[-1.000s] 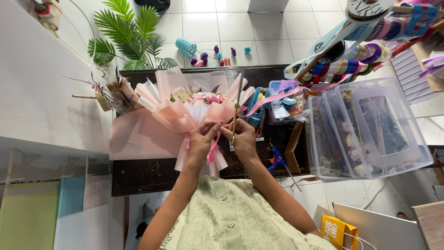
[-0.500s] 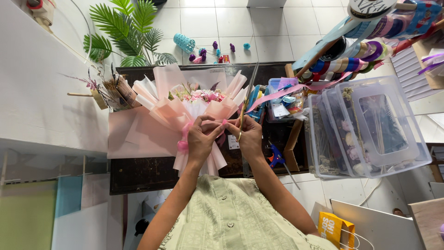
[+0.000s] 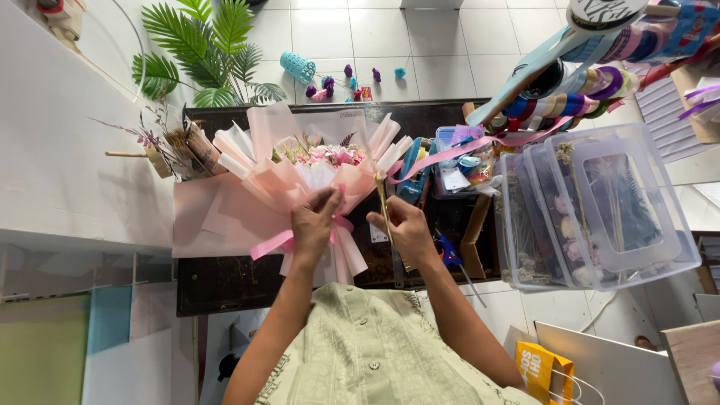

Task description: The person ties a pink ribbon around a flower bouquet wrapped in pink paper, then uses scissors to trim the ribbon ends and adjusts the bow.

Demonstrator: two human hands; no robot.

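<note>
Left grip (image 3: 315, 225) clamps pink bouquet (image 3: 300, 180) at ribbon-tied neck; right grip (image 3: 405, 225) pinches thin stick (image 3: 384, 206). Wrap light, crushable; hold neck.

White tiled floor (image 3: 450, 45), dark worktable (image 3: 247, 281)

single head-worn view, looking almost straight down from above the person's own shirt front at the near edge. hands (image 3: 360, 225) sit mid-frame, fairly close. dark bench (image 3: 225, 281) runs left to right across the middle, white tiled floor (image 3: 450, 52) fills the far part. clear plastic bins (image 3: 600, 210) at right, white surface (image 3: 52, 150) at left. no second view to overlap.
</note>
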